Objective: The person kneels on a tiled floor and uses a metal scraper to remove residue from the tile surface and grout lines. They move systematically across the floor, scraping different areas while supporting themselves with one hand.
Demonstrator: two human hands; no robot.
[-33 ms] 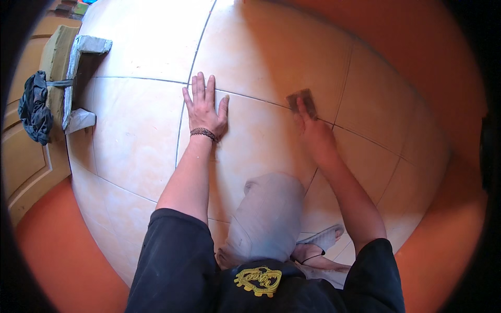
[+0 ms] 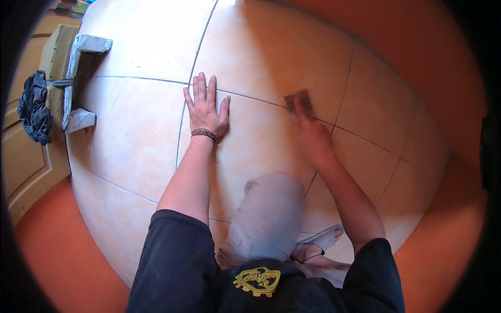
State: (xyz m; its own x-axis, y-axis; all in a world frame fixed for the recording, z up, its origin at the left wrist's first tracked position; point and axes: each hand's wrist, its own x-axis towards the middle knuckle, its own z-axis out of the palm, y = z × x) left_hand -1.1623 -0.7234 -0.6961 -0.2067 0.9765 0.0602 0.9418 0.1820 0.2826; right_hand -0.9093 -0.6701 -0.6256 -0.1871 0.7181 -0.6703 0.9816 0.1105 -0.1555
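My left hand [image 2: 207, 107] lies flat on the tiled floor [image 2: 261, 133], its fingers stretched out near a crossing of dark joint lines. A braided bracelet [image 2: 204, 134] circles that wrist. Farther right, my right hand [image 2: 312, 136] holds a small flat brown rectangular piece [image 2: 307, 102] against the floor, one finger laid along its top. This piece sits over the dark joint line between two tiles; whether it is a scraper or a pad I cannot tell. Part of my right hand is slightly blurred.
At the left stands a low wooden stool or bench [image 2: 71, 83] with a dark cloth [image 2: 35, 107] tied to it, beside a panelled wooden door [image 2: 23, 161]. Orange walls [image 2: 417, 47] border the floor. My bent knee [image 2: 271, 208] and sandalled foot [image 2: 323, 240] are close below my hands.
My right hand and the brown piece have shifted slightly left along the joint line. My left hand stays in nearly the same place.
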